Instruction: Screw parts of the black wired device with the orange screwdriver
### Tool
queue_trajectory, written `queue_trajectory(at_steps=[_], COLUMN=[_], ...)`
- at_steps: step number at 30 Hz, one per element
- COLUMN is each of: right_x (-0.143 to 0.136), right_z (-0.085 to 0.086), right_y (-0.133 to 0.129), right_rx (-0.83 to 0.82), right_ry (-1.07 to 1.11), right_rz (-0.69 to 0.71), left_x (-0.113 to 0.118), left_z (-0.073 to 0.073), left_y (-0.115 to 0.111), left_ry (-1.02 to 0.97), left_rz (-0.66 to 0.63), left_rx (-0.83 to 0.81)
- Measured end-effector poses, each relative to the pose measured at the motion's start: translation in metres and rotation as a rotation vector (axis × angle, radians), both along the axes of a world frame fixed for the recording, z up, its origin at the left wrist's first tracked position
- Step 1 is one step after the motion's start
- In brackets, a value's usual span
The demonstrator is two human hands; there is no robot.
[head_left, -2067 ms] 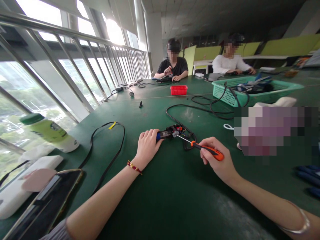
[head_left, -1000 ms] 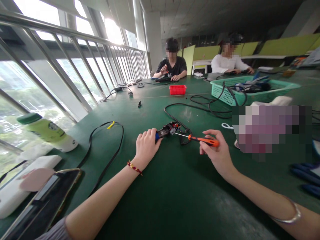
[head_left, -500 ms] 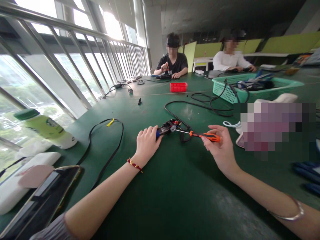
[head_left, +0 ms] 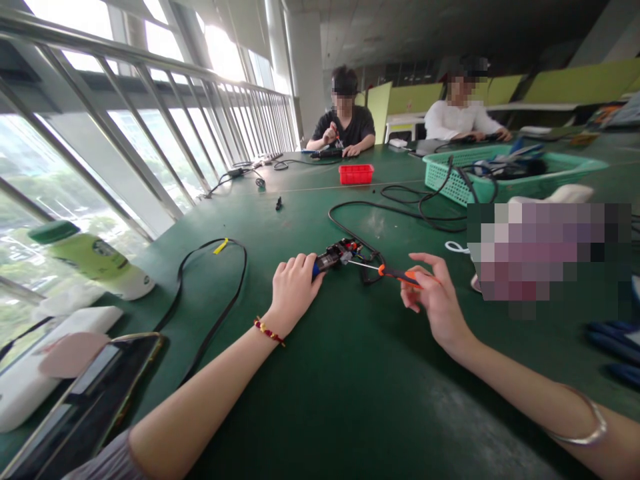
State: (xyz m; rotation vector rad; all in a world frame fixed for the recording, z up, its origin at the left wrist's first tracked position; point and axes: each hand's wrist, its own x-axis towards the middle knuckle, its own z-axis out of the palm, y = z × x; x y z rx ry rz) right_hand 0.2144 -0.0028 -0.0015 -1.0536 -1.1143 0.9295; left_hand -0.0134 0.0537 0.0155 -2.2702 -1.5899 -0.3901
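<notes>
My left hand [head_left: 294,285] is wrapped round the blue end of a slim blue-and-black device [head_left: 331,256] lying on the green table [head_left: 320,373]. The device's far end is open, showing small parts and coloured wires. A screwdriver [head_left: 394,273] with an orange-and-black handle rests in my right hand [head_left: 444,310], loosely held, with the index finger raised. Its thin shaft points left and the tip meets the open end of the device, near a small grey part. A black cable [head_left: 350,203] runs from that end across the table.
Behind lie a red tray [head_left: 356,175] and a green basket [head_left: 450,180] of tools and cables. A phone [head_left: 85,400], a bottle [head_left: 95,260] and a black strap [head_left: 245,267] are at left. Dark blue gloves [head_left: 613,347] lie right. Two people sit opposite, a railing [head_left: 150,73] at left.
The fingers of my right hand have loosened and shifted on the screwdriver handle, with the index finger lifting away. My left hand and the device have stayed in place.
</notes>
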Motion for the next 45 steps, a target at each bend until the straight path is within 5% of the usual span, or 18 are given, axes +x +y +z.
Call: queue_trajectory(at_steps=[9,16,21,28,34,40,45], right_x=[0.0020,0.0002,-0.0004,-0.0011,-0.0016,-0.0023,-0.0017], right_z=[0.0017,0.0037,0.0025,0.0020,0.0028,0.0013,-0.0002], right_y=[-0.0013,-0.0041,-0.0024,-0.0042,-0.0007,-0.0035,0.0002], right_rx=[0.111,-0.063,0.120,-0.081,0.109,-0.094,0.132], right_ry=[-0.033,-0.174,-0.113,-0.151,-0.079,-0.137,-0.114], right_rz=[-0.027,0.026,-0.041,0.029,-0.066,0.024,-0.083], left_x=[0.0015,0.0028,0.0024,0.0024,0.0026,0.0031,0.0023], left_z=[-0.0024,-0.0011,-0.0008,-0.0017,-0.0016,-0.0007,-0.0020], left_y=[0.0001,-0.0006,-0.0003,0.0002,-0.0002,-0.0005,0.0001], left_ry=[0.008,0.051,0.046,0.045,0.045,0.044,0.056], left_rz=[-0.057,-0.033,-0.036,-0.037,-0.039,-0.035,-0.039], left_rx=[0.009,-0.018,-0.018,-0.010,-0.009,-0.008,0.005])
